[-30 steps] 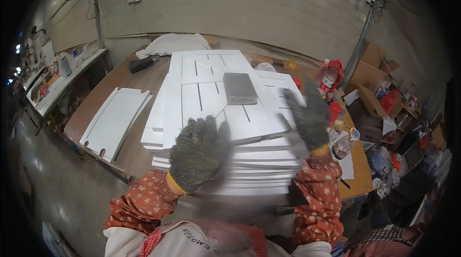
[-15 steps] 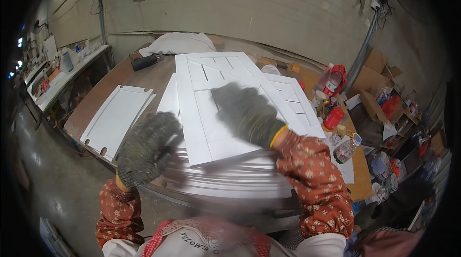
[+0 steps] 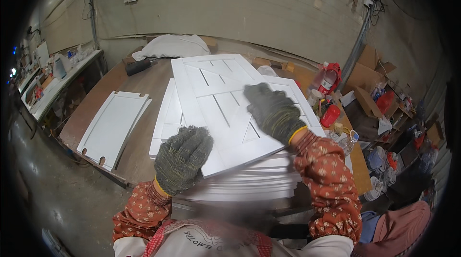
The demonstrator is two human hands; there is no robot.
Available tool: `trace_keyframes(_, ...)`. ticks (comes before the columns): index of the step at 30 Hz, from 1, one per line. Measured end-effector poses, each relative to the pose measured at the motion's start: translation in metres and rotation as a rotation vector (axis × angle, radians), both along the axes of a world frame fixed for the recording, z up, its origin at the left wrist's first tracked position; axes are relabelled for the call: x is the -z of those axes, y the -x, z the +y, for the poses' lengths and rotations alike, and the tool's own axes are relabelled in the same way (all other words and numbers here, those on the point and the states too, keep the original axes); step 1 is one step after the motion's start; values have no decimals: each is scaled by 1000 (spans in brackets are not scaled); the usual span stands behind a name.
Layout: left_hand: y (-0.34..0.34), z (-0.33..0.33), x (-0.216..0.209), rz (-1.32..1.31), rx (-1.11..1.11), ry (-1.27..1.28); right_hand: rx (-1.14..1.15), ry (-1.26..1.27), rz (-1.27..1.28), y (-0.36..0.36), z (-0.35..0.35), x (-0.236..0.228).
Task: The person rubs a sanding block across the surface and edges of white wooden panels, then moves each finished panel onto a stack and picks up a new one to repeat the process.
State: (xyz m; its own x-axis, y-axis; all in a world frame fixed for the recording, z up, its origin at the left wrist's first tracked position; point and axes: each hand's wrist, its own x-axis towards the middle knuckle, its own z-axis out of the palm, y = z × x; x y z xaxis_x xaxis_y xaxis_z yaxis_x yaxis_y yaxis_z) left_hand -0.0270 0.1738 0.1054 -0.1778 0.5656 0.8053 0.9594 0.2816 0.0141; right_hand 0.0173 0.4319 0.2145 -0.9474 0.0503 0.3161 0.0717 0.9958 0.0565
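A white door-like panel (image 3: 228,137) with narrow slots and diagonal grooves lies tilted across a stack of similar white panels (image 3: 240,185). My right hand (image 3: 274,114), in a dark grey-green knit glove with a yellow cuff, rests on the panel's right part, fingers extended and slightly blurred. At the panel's lower left edge is my left hand (image 3: 183,160), gloved the same way, back upward and fingers stretched forward over the edge. Its thumb is hidden. Other white panels (image 3: 165,113) show from beneath, to the left and right of the top one.
Two overlapping white panels with round corner notches (image 3: 111,125) lie at the left of the brown table (image 3: 139,113). A black cylinder (image 3: 139,67) and white cloth (image 3: 175,45) are at the back. Bottles and a red container (image 3: 330,116) crowd the right side; cardboard boxes (image 3: 362,84) stand beyond.
My left hand has moved right onto the panel's left edge. My right hand has slid right across the panel, uncovering slots in its middle. The view has shifted slightly.
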Motion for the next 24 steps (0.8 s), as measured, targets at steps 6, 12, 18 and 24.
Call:
trace_keyframes(6,-5,19,-5,34,30,-49,-254,-34,39,-26,-22,1)
trace_keyframes(12,-52,76,-20,237,83,19,40,-197,94,-66,33,-26)
trace_keyframes(18,-66,108,-33,111,435,334,-96,-324,317,-110,36,-17)
trace_keyframes(24,42,45,-61,-27,61,500,53,-10,382,-175,4,13)
